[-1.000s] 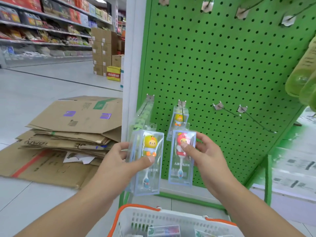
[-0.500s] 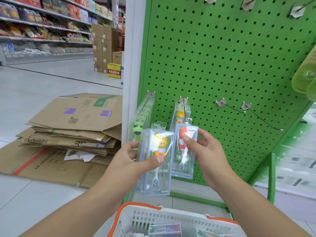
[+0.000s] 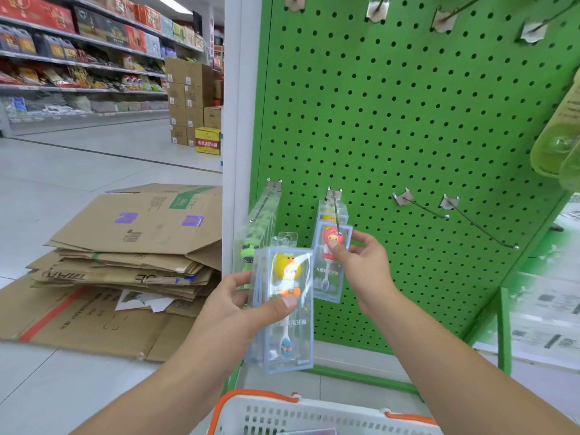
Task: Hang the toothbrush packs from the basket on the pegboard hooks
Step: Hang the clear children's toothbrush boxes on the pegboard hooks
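The left hand [image 3: 232,312] grips the yellow duck pack [image 3: 284,306] by its sides. The right hand [image 3: 361,268] pinches the pink pack [image 3: 329,265] up at a hook [image 3: 336,211] on the green pegboard [image 3: 408,120]. The writing is too blurry to read. The basket [image 3: 314,412] sits below.
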